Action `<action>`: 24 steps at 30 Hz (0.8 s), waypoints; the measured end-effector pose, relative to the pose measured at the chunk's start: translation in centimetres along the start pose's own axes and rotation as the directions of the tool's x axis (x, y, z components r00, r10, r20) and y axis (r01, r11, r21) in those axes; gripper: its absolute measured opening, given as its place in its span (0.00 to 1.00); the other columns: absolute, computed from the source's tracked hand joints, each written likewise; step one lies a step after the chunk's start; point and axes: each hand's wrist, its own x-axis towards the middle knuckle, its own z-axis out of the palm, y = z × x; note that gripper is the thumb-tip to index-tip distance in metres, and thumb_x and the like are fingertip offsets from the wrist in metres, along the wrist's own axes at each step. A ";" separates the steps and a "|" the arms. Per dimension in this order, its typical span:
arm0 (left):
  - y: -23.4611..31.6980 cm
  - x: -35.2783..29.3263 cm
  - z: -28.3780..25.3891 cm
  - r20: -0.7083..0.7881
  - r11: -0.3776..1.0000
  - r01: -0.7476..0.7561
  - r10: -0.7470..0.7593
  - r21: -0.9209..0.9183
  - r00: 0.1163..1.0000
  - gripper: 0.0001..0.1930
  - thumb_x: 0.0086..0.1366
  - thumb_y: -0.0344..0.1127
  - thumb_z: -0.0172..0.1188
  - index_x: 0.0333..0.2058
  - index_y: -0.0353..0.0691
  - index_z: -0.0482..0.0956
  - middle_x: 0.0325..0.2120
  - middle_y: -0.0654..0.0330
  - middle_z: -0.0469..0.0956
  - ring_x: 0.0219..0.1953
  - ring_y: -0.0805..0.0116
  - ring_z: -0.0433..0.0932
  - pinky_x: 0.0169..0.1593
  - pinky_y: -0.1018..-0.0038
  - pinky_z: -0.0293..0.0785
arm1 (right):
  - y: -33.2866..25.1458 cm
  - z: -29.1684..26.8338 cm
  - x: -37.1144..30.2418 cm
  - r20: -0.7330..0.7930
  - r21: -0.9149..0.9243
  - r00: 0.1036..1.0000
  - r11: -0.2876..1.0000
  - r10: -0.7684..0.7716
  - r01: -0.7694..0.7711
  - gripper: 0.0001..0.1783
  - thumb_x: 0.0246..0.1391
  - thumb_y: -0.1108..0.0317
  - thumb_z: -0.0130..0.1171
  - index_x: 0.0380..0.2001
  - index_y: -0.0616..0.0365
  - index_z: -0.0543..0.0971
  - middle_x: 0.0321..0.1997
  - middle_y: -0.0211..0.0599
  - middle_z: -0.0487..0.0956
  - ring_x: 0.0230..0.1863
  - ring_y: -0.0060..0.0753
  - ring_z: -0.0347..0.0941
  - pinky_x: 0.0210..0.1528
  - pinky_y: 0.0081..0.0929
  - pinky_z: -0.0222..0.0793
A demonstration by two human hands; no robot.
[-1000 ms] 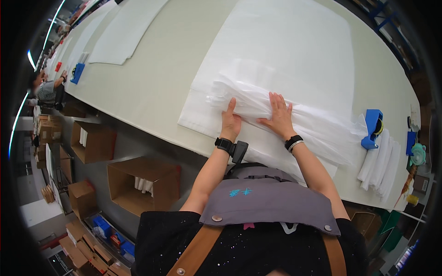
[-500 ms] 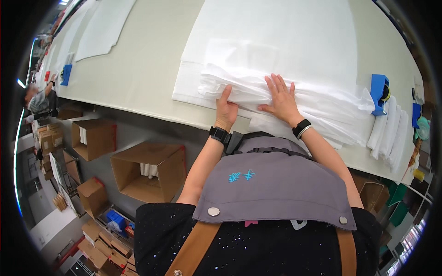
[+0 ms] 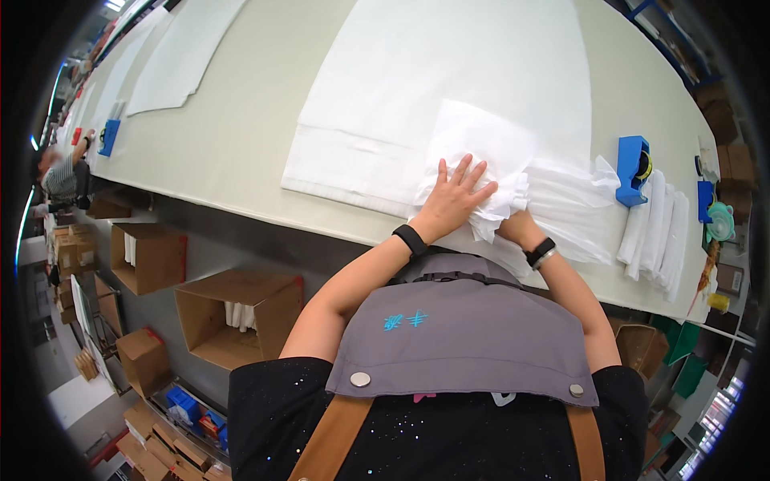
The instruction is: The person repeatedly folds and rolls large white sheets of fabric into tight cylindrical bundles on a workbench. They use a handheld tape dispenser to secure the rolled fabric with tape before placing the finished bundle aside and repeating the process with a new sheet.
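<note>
At the table's point(image 3: 241, 152) near edge I see my left hand point(image 3: 453, 200) pressed flat, fingers spread, on the bunched white cloth point(image 3: 497, 172), which hides my right hand's point(image 3: 513, 224) fingers, with a blue tape dispenser point(image 3: 632, 170) and folded cloths point(image 3: 658, 236) just right.

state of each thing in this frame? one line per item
left hand: flat, fingers spread, pressing on the folded white cloth
right hand: mostly hidden under bunched cloth, grip unclear
folded white cloth: partly folded, bunched at its near edge
large white sheet: spread flat on the table
blue tape dispenser: upright, untouched
stack of folded cloths: folded, side by side
cardboard box: open
</note>
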 end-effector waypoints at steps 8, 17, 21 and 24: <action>1.8 -0.2 1.8 0.065 0.985 0.092 -0.102 0.143 0.993 0.29 0.61 0.29 0.53 0.61 0.62 0.66 0.66 0.53 0.57 0.70 0.47 0.49 0.59 0.27 0.49 | -1.4 -2.6 -5.8 -0.487 0.137 0.855 0.983 0.177 -0.125 0.39 0.54 0.51 0.61 0.68 0.40 0.59 0.73 0.38 0.55 0.74 0.47 0.46 0.68 0.64 0.37; 1.9 3.2 -1.7 0.306 0.997 0.036 -0.013 -0.070 0.952 0.65 0.28 0.55 0.79 0.68 0.57 0.53 0.69 0.52 0.47 0.72 0.49 0.38 0.68 0.36 0.33 | 0.1 1.2 -3.7 -0.289 0.054 0.941 0.985 0.173 -0.164 0.46 0.51 0.47 0.63 0.69 0.47 0.56 0.73 0.40 0.53 0.75 0.45 0.43 0.67 0.69 0.37; 1.5 5.0 -0.5 0.449 0.999 0.049 -0.052 0.018 0.892 0.63 0.31 0.59 0.77 0.68 0.58 0.54 0.68 0.51 0.52 0.71 0.45 0.42 0.67 0.34 0.37 | 3.1 -0.9 -4.6 -0.382 0.148 0.920 0.989 0.086 -0.031 0.38 0.55 0.50 0.60 0.65 0.50 0.62 0.70 0.41 0.59 0.71 0.46 0.53 0.67 0.64 0.42; 2.2 4.4 -0.1 0.441 0.996 0.062 -0.087 0.071 0.893 0.59 0.36 0.62 0.74 0.68 0.59 0.55 0.66 0.51 0.55 0.70 0.44 0.46 0.65 0.32 0.40 | 7.6 -4.0 -4.4 -0.668 -0.143 0.729 0.934 0.153 -0.328 0.36 0.55 0.47 0.59 0.65 0.42 0.63 0.66 0.39 0.66 0.70 0.45 0.54 0.66 0.66 0.43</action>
